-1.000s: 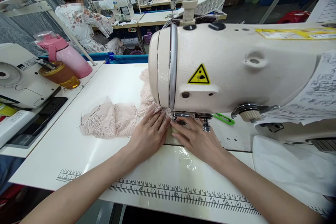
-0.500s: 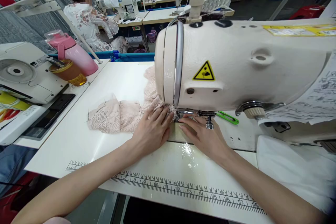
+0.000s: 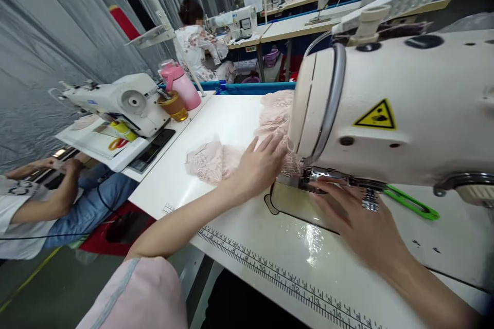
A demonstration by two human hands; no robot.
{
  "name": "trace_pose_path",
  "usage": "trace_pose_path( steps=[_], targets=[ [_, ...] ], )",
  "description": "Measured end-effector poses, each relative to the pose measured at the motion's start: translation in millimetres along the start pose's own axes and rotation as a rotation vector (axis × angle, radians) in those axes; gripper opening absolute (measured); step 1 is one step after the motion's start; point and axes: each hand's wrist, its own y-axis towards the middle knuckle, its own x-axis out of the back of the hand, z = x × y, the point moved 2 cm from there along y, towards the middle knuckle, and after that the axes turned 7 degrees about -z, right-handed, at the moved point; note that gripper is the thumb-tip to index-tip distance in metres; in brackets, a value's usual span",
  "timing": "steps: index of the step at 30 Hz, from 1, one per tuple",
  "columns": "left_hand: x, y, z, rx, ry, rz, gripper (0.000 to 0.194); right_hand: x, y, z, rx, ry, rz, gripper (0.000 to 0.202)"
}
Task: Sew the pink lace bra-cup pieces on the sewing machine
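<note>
Pink lace fabric (image 3: 275,113) runs along the white table and passes under the head of a sewing machine (image 3: 386,108). My left hand (image 3: 259,167) lies flat on the lace, left of the presser foot, with its fingers spread. Close by the needle area, on the right of the foot, is my right hand (image 3: 351,216). Its fingers are apart and reach under the machine head, their tips partly hidden. Behind that hand lies a green thread snipper (image 3: 411,201).
A printed ruler (image 3: 266,267) runs along the table's front edge. At the left stand a pink bottle (image 3: 181,85), a brown cup (image 3: 173,106) and another sewing machine (image 3: 131,100). One person sits at the far left, another at the back.
The view has turned to the left, bringing the seated person at the left into sight. My left hand has moved forward along the lace; my right hand stays near the foot.
</note>
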Motion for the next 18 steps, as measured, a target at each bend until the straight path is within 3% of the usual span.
trace_pose_path(
  steps=[5,7,9,13,16,18],
  targets=[
    [35.7,-78,51,0.513,0.157,-0.145,0.041,-3,-4,-2,0.076,0.010,-0.015,0.036],
    [42.4,-99,69,0.722,0.103,-0.073,0.045,-4,-5,-2,0.061,0.026,-0.007,0.036],
    [43.3,-108,78,0.835,-0.003,0.005,0.048,-4,-4,-2,0.004,0.028,0.005,0.035],
    [42.1,-103,84,0.853,-0.192,0.009,0.037,-3,-3,-1,-0.060,0.025,0.023,0.036],
    [51.2,-93,81,0.820,-0.342,-0.089,0.026,-3,-4,-1,-0.015,0.029,0.053,0.036],
    [62.7,-87,69,0.765,-0.434,-0.176,0.023,-3,-4,-2,-0.008,0.018,0.077,0.037]
  ],
)
